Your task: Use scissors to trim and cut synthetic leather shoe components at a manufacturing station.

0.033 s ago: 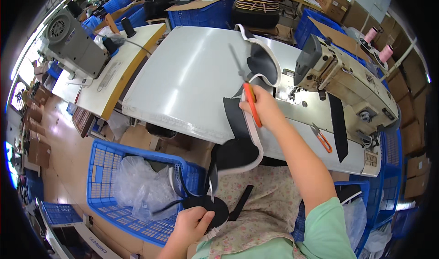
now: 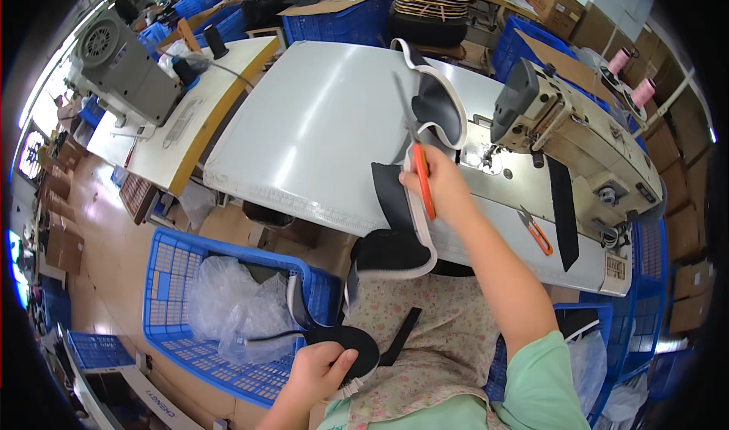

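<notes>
Our right hand (image 2: 444,183) has its grip closed on orange-handled scissors (image 2: 416,157), blades pointing away over the grey counter (image 2: 319,126). Just beyond stands a sewing machine (image 2: 577,138). Our left hand (image 2: 323,369) pinches a black shoe piece (image 2: 353,346) beside the blue crate (image 2: 182,278). Workshop floor, stacked cartons around.

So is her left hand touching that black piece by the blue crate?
Touching. The head view shows the left hand gripping the black piece, thumb pressed on top, beside the blue crate.
</notes>
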A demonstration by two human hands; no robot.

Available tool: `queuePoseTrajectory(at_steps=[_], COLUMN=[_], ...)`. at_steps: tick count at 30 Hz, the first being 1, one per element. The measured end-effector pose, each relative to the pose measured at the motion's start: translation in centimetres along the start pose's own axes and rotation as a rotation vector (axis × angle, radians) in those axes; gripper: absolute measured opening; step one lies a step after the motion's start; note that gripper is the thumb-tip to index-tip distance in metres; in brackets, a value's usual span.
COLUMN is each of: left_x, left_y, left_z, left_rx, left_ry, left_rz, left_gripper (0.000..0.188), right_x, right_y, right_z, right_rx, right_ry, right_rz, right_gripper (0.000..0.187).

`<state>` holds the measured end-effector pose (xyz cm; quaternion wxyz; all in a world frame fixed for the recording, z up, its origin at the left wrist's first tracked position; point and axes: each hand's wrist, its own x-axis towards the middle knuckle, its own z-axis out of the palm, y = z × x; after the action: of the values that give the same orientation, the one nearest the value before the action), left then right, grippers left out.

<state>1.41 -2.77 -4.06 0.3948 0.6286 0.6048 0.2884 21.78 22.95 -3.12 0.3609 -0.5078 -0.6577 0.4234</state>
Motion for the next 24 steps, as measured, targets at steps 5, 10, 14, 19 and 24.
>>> queuePoseTrajectory(at_steps=[5,10,14,19,24], left_x=[2.2,6.0,7.7,8.6,8.8], left_y=[-1.3,-2.2,-2.1,-2.3,-2.0], left_z=[0.9,3.2,4.1,4.8,5.4], left_rx=[-0.344,-0.654,-0.577,-0.538,-0.767], left_ry=[0.184,0.405,0.542,0.685,0.62], left_rz=[-0.051,0.128,0.186,0.269,0.228], left_gripper=[0.051,0.052,0.053,0.057,0.058], right_x=[-9.0,-15.5,-17.6,-18.0,-17.9], right_y=[-2.3,0.2,0.7,0.3,-1.1], right_z=[4.2,7.3,8.4,7.7,7.1], right_rx=[0.192,0.205,0.335,0.141,-0.029], right_ry=[0.107,0.062,-0.031,-0.074,-0.122], right_rz=[-0.007,-0.088,0.02,-0.043,-0.121], right_gripper=[0.017,0.024,0.021,0.018,0.014])
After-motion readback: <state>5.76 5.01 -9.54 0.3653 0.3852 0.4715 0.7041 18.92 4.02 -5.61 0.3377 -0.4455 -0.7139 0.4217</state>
